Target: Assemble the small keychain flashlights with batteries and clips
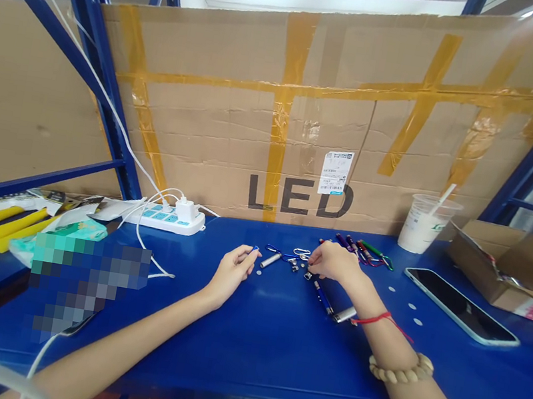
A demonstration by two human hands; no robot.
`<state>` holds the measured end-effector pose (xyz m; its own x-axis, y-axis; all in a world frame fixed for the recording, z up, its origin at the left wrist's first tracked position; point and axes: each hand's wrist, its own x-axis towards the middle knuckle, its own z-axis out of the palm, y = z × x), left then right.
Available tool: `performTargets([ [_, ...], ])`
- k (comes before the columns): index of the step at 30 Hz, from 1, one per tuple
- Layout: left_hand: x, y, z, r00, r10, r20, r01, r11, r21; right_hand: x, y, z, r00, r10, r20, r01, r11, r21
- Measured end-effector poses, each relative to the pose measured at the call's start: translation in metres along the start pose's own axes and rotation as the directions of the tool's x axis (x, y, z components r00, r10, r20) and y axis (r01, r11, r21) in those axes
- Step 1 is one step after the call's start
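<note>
My left hand [229, 276] is closed in a pinch on a small blue piece [255, 249], mostly covered by the fingertips. My right hand [336, 262] reaches down with bent fingers pressed together over several small metal parts [295, 266]. Whatever sits between those fingertips is hidden. A short silver tube [270, 259] lies between the hands, close to a blue clip [273, 248] and a white clip [302, 254]. Below my right hand lie a dark blue pen-like tube [323, 298] and a silver cylinder [344, 314].
Behind my right hand lie several coloured tubes with a green carabiner [374, 249]. A phone [462, 306], a drink cup [423, 224] and an open cardboard box [518, 270] stand right. A power strip [167, 217], cables and yellow strips [5, 232] occupy the left of the blue table [242, 351].
</note>
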<state>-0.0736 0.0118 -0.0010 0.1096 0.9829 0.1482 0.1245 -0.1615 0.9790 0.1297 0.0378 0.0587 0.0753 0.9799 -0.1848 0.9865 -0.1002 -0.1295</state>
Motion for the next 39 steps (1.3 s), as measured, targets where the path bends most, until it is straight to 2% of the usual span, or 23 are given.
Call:
performTargets([
  [4, -0.001, 0.001, 0.000, 1.000, 0.003, 0.008, -0.003, 1.000, 0.000, 0.011, 0.005, 0.009, 0.972, -0.178, -0.155, 0.176, 0.984, -0.030],
  [7, -0.001, 0.003, -0.001, 1.000, 0.000, 0.008, 0.000, 1.000, 0.004, 0.017, 0.005, 0.016, 0.921, -0.365, -0.138, 0.362, 0.931, -0.050],
  [9, -0.002, 0.004, 0.000, 1.000, 0.001, 0.006, -0.001, 1.000, 0.006, 0.018, 0.002, 0.019, 0.902, -0.417, -0.113, 0.411, 0.909, -0.068],
  [15, -0.002, 0.002, 0.000, 0.999, 0.030, 0.025, -0.030, 1.000, 0.002, 0.016, -0.005, 0.024, 0.911, -0.403, -0.091, 0.388, 0.910, -0.145],
  [22, 0.000, 0.001, 0.001, 0.997, 0.075, 0.020, -0.075, 0.997, 0.000, 0.013, -0.010, 0.024, 0.903, -0.378, -0.206, 0.357, 0.925, -0.131],
  [25, 0.000, 0.001, 0.000, 0.998, 0.061, 0.013, -0.061, 0.998, -0.017, 0.011, -0.011, 0.024, 0.898, -0.403, -0.178, 0.389, 0.915, -0.112],
  [31, 0.003, -0.002, -0.003, 0.989, 0.093, -0.114, -0.092, 0.996, 0.012, 0.013, -0.012, 0.027, 0.871, -0.472, -0.136, 0.465, 0.881, -0.084],
  [39, 0.004, -0.003, -0.003, 0.979, 0.133, -0.155, -0.126, 0.991, 0.051, 0.011, -0.013, 0.026, 0.871, -0.486, -0.066, 0.484, 0.874, -0.048],
])
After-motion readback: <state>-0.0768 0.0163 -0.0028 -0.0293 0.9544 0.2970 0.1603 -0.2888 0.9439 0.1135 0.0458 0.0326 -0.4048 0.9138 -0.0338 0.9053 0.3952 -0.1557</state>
